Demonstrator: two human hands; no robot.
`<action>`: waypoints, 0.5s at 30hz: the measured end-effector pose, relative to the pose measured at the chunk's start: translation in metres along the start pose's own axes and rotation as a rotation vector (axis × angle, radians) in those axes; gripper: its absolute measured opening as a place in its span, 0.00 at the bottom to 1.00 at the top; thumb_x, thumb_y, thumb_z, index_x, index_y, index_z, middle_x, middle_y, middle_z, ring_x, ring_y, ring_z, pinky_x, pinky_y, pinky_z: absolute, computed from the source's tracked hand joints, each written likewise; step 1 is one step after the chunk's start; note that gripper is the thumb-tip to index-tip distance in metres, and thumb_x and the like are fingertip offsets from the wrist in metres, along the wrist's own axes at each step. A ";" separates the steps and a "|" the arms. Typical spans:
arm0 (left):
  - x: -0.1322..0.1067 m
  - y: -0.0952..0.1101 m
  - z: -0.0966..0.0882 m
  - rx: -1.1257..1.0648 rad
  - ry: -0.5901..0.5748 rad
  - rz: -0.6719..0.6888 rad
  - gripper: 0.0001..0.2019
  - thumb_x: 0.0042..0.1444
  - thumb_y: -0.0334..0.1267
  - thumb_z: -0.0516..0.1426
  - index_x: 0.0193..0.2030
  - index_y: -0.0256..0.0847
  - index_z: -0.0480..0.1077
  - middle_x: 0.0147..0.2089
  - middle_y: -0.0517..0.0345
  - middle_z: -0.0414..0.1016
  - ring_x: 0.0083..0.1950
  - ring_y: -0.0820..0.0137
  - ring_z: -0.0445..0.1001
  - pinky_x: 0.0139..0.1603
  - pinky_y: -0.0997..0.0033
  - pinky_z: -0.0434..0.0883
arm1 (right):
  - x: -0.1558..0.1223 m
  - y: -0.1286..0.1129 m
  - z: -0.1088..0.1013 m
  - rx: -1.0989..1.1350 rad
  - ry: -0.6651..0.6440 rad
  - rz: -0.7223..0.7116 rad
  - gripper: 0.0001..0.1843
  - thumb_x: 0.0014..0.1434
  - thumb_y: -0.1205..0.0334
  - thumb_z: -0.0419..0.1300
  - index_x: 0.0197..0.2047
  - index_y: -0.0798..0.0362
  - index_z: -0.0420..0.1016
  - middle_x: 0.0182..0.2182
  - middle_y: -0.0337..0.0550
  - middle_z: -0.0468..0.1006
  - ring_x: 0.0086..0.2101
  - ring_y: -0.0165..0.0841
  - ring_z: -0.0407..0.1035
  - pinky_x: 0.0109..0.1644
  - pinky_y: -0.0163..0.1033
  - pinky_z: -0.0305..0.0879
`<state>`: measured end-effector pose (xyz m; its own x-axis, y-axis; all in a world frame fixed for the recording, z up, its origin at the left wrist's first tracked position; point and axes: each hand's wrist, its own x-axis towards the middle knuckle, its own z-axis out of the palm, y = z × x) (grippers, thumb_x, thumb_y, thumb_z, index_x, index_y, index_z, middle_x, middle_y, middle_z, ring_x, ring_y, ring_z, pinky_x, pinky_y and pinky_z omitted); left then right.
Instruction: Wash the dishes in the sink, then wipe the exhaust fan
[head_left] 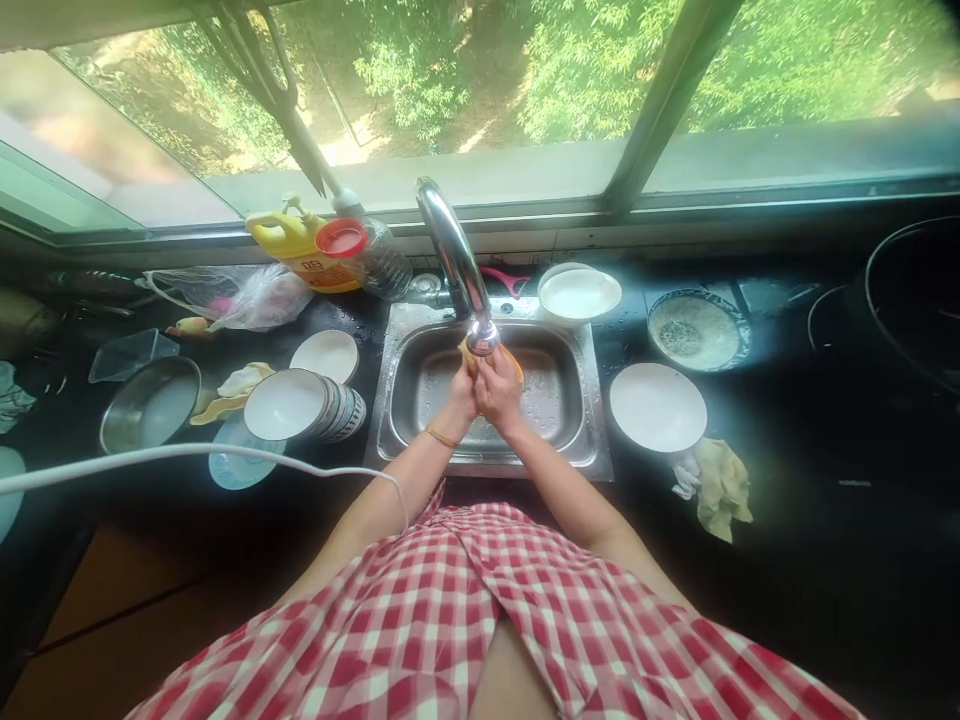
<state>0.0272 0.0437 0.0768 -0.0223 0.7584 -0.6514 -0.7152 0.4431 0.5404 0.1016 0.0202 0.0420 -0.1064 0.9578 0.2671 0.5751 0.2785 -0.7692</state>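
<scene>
Both my hands are together over the steel sink [379, 425], just below the spout of the chrome faucet [450, 235]. My left hand [462, 392] is closed, with a bit of soft yellow material showing at its fingertips. Pressed against it, my right hand [499, 392] is closed too, and an orange edge [516, 364] shows beside its fingers. Both seem to belong to one yellow-orange item, mostly hidden by the hands and the spout, so I cannot make out its kind. Water drops dot the basin floor.
Left of the sink are stacked bowls [285, 405], a metal bowl [150, 405], a yellow jug [289, 245] and a red-lidded jar [382, 262]. On the right lie a white plate [658, 407], a patterned bowl [694, 330] and a crumpled cloth [722, 488]. A white cable [225, 452] crosses at left.
</scene>
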 end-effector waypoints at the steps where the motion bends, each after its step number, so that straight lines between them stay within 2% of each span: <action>1: -0.004 0.007 -0.002 -0.023 0.003 0.000 0.22 0.72 0.41 0.42 0.64 0.36 0.67 0.57 0.46 0.78 0.60 0.68 0.75 0.62 0.69 0.72 | -0.011 0.006 0.001 0.010 0.008 0.003 0.23 0.65 0.61 0.49 0.58 0.55 0.76 0.66 0.52 0.63 0.65 0.46 0.56 0.70 0.52 0.52; 3: -0.013 0.020 -0.005 -0.079 -0.013 0.019 0.23 0.72 0.42 0.42 0.67 0.37 0.64 0.60 0.47 0.76 0.62 0.67 0.74 0.64 0.66 0.70 | -0.028 0.024 -0.001 0.042 0.072 0.121 0.24 0.65 0.61 0.48 0.59 0.54 0.74 0.66 0.52 0.62 0.66 0.44 0.54 0.70 0.53 0.53; 5: -0.025 0.032 -0.009 -0.114 -0.063 0.053 0.22 0.72 0.41 0.44 0.69 0.42 0.63 0.62 0.51 0.75 0.64 0.66 0.72 0.66 0.62 0.68 | -0.030 0.046 -0.010 0.098 0.119 0.329 0.25 0.66 0.59 0.46 0.60 0.55 0.72 0.64 0.55 0.64 0.66 0.44 0.56 0.68 0.55 0.56; 7: -0.036 0.041 -0.013 -0.097 -0.133 0.046 0.22 0.71 0.39 0.46 0.69 0.46 0.62 0.63 0.54 0.74 0.66 0.66 0.70 0.69 0.61 0.65 | -0.014 0.067 -0.022 0.219 0.069 0.469 0.25 0.66 0.57 0.47 0.60 0.56 0.72 0.60 0.57 0.70 0.62 0.44 0.62 0.66 0.54 0.60; 8: -0.040 0.044 -0.016 -0.059 -0.173 0.009 0.22 0.71 0.39 0.48 0.69 0.46 0.63 0.63 0.54 0.74 0.66 0.65 0.70 0.69 0.60 0.64 | -0.001 0.076 -0.029 0.299 0.010 0.494 0.25 0.65 0.57 0.48 0.59 0.56 0.73 0.57 0.57 0.74 0.60 0.43 0.65 0.64 0.52 0.62; 11: -0.042 0.045 -0.023 0.129 -0.295 -0.150 0.20 0.67 0.41 0.54 0.63 0.41 0.70 0.60 0.50 0.76 0.64 0.60 0.72 0.70 0.57 0.64 | 0.043 0.088 -0.044 0.479 -0.140 0.495 0.23 0.62 0.55 0.50 0.53 0.56 0.77 0.51 0.52 0.79 0.52 0.41 0.71 0.59 0.49 0.67; 13: -0.035 0.040 -0.026 0.246 -0.363 -0.186 0.19 0.63 0.41 0.59 0.58 0.36 0.74 0.58 0.46 0.78 0.62 0.58 0.74 0.69 0.57 0.65 | 0.063 0.077 -0.049 0.461 -0.192 0.413 0.20 0.60 0.56 0.53 0.48 0.54 0.81 0.50 0.48 0.80 0.51 0.40 0.72 0.59 0.48 0.67; 15: -0.026 0.030 -0.027 0.317 -0.368 -0.154 0.17 0.61 0.40 0.62 0.55 0.34 0.76 0.55 0.46 0.79 0.59 0.58 0.76 0.67 0.58 0.66 | 0.068 0.055 -0.049 0.359 -0.249 0.240 0.16 0.59 0.58 0.56 0.43 0.52 0.83 0.51 0.46 0.79 0.52 0.40 0.71 0.61 0.47 0.65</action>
<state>-0.0123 0.0244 0.0953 0.3549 0.7658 -0.5363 -0.4423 0.6429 0.6253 0.1654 0.0973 0.0459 -0.2209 0.9738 -0.0548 0.2963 0.0135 -0.9550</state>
